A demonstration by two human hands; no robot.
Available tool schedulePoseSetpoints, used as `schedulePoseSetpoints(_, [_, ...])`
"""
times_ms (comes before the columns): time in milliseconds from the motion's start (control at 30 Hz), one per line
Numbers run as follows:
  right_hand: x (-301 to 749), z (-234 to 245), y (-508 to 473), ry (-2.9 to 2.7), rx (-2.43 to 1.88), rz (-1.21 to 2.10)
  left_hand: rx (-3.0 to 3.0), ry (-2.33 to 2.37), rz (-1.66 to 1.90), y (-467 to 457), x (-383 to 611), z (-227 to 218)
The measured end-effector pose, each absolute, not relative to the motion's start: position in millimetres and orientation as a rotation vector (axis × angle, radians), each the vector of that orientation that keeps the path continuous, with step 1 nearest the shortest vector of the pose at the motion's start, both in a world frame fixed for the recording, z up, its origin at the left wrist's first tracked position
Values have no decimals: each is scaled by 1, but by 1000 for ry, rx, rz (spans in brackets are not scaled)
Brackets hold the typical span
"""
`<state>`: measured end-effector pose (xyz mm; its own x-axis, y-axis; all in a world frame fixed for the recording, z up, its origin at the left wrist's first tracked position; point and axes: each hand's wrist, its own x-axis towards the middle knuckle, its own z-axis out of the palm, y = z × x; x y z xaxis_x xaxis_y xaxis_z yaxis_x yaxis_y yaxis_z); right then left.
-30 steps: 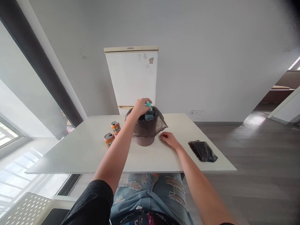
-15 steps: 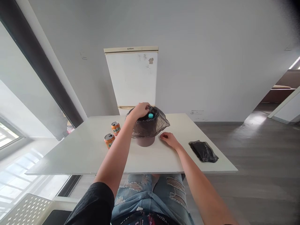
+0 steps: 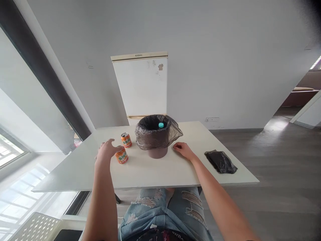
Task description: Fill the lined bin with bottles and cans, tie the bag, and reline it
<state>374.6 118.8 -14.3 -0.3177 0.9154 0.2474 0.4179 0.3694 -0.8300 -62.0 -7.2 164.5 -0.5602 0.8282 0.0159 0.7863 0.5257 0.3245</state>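
We recorded the left hand over the left part of the worktop, fingers spread around the nearer orange can; contact we could not tell. The farther orange can stood behind, toward the far edge. Midway along that edge we noted the lined bin, a teal bottle cap showing inside. The right hand rested loosely curled beside it; whether its fingertips met, we could not tell. Near the right edge lay a folded black bag.

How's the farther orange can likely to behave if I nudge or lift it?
The farther orange can may be light: its top looks open, though any contents are hidden. Standing upright, it could tip if nudged high, and its round wall would likely let it roll once over.
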Motion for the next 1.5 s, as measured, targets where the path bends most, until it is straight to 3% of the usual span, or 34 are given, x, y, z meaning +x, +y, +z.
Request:
schedulePoseSetpoints(133, [375, -15, 119, -1902, -1161, 856, 1488, 2437, 271, 1, -70, 143])
schedulePoseSetpoints(267, [375, -14, 119, -1904, -1169, 849, 1480, 2465, 336, -4, -56, 157])
schedulePoseSetpoints(333, [376, -14, 119, -1904, -1175, 848, 1497, 2508, 526, -15, -46, 177])
schedulePoseSetpoints(533, [376, -15, 120, -1905, -1192, 853, 1717, 2352, 1584, -39, 7, 254])
schedulePoseSetpoints(600, [376, -16, 121, -1908, -1190, 850, 1820, 2175, 1691, -32, 28, 268])
schedulePoseSetpoints(767, [375, -13, 119, -1913, -1186, 832, 2010, 1891, 1459, 5, 70, 269])
schedulePoseSetpoints(967, [374, -7, 115, -1925, -1188, 833, 1977, 1935, 1087, 15, 79, 249])
schedulePoseSetpoints(1300, [374, -7, 115, -1912, -1189, 842, 1817, 2175, 1327, 18, 25, 228])
schedulePoseSetpoints(1500, [374, -9, 117, -1918, -1184, 837, 1465, 2531, 979, 47, -43, 185])
